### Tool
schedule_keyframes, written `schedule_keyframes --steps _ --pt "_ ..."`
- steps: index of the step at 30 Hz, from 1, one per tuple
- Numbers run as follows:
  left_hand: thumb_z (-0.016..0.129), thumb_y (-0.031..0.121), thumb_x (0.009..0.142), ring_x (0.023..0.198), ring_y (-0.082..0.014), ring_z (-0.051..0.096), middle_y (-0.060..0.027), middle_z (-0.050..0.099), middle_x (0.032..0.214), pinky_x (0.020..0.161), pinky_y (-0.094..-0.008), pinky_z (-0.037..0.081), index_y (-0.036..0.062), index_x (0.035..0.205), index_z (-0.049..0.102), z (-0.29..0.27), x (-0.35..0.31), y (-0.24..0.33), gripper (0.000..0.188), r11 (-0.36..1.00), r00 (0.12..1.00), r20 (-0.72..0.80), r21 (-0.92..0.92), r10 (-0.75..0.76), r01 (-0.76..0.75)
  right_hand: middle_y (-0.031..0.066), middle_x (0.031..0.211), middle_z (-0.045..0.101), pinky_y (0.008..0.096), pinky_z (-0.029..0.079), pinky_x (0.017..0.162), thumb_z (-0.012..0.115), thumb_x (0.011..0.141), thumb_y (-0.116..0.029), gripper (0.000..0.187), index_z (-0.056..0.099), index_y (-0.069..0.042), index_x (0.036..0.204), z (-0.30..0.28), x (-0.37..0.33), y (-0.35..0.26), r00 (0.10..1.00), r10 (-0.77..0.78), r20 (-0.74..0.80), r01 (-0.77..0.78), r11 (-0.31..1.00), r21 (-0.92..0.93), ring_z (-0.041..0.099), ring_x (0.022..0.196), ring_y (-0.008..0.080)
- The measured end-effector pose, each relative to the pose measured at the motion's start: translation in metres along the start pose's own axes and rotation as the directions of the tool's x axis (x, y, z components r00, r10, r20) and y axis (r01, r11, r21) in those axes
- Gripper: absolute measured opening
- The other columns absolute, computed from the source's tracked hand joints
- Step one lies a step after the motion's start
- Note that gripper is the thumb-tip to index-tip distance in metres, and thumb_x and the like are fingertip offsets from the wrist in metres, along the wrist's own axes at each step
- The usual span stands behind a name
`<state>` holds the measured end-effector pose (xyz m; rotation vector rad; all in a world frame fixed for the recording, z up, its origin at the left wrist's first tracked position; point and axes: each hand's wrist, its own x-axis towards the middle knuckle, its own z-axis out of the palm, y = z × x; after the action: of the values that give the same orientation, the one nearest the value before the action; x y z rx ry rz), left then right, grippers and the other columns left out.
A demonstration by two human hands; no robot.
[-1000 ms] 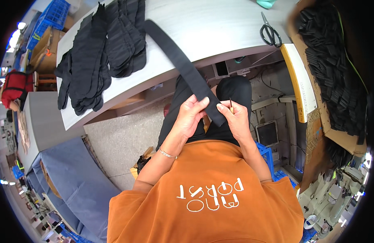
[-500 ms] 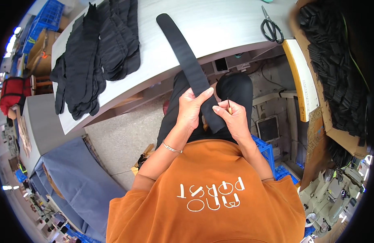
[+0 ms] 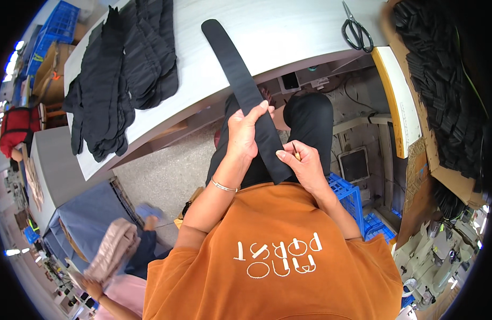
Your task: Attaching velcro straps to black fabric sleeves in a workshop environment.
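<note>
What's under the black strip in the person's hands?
Around the rounded far end of the black strip, the white tabletop shows; beside its lower part, dark trousers. Most fingers of the left hand, and whatever lies directly beneath the strip, are covered.

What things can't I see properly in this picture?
All in the head view:
Part of the left hand: hidden behind the black strip.
The little pointed tool: partly covered by the right hand, and too small to name.
Some stacked black pieces: cut off by the top edge.
The person in pink: blurred, and cut off by the bottom edge.
</note>
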<state>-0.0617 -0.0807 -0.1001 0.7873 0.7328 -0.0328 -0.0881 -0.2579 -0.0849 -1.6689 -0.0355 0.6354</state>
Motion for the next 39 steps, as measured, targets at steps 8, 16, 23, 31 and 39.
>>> schedule_keyframes --steps 8,16,23,31,39 --pt "0.052 0.039 0.103 0.109 -0.027 0.065 -0.0177 0.065 0.122 0.097 -0.0406 0.053 -0.005 0.13 0.054 -0.006 -0.009 0.019 0.051 0.996 0.956 0.291 -0.075 -0.027 0.051 -0.0103 0.065 0.049 0.0194 0.03 0.052 0.072 0.091 -0.014 0.016 0.068 0.002 0.091 -0.003 -0.004 -0.016 0.999 -0.01 -0.043 0.012 0.999 0.046 0.037 0.061 -0.0016" --pt "0.059 0.038 0.099 0.132 -0.0302 0.05 -0.0175 0.051 0.143 0.113 -0.0477 0.04 -0.0021 0.149 0.03 -0.031 -0.019 -0.011 0.07 0.939 0.811 0.585 -0.282 0.004 0.199 -0.0092 0.066 0.058 0.0166 0.026 0.044 0.072 0.092 -0.018 0.014 0.069 -0.004 0.092 -0.007 -0.008 -0.018 0.986 0.152 0.07 -0.167 0.918 0.359 0.039 0.051 -0.0035" --pt "0.074 0.032 0.09 0.107 -0.0216 0.06 -0.0079 0.062 0.114 0.101 -0.0409 0.05 -0.0012 0.143 0.04 -0.033 -0.009 -0.018 0.072 0.917 0.803 0.596 -0.304 -0.028 0.257 -0.01 0.064 0.055 0.0167 0.023 0.043 0.071 0.093 -0.02 0.015 0.068 -0.006 0.092 -0.003 -0.012 -0.019 0.966 0.215 0.146 -0.256 0.885 0.389 0.035 0.049 -0.0037" --pt "0.074 0.025 0.09 0.096 -0.0192 0.063 -0.0054 0.064 0.1 0.089 -0.0362 0.056 -0.0004 0.131 0.052 -0.027 0.001 -0.012 0.053 0.965 0.866 0.489 -0.164 -0.101 0.204 -0.0029 0.079 0.064 0.0196 0.042 0.056 0.076 0.088 -0.017 0.023 0.068 0.0 0.101 0.001 0.005 -0.025 0.987 -0.126 -0.096 0.135 0.986 0.1 0.051 0.063 0.0014" --pt "0.073 0.019 0.092 0.117 -0.0234 0.061 -0.0106 0.065 0.121 0.104 -0.0376 0.048 0.0014 0.122 0.06 0.002 -0.014 0.003 0.037 0.987 0.91 0.415 -0.139 -0.019 0.084 0.0019 0.084 0.066 0.0232 0.047 0.065 0.078 0.085 -0.012 0.024 0.064 0.001 0.099 0.004 0.031 -0.043 0.965 -0.218 -0.144 0.202 0.972 -0.119 0.054 0.072 0.0052"
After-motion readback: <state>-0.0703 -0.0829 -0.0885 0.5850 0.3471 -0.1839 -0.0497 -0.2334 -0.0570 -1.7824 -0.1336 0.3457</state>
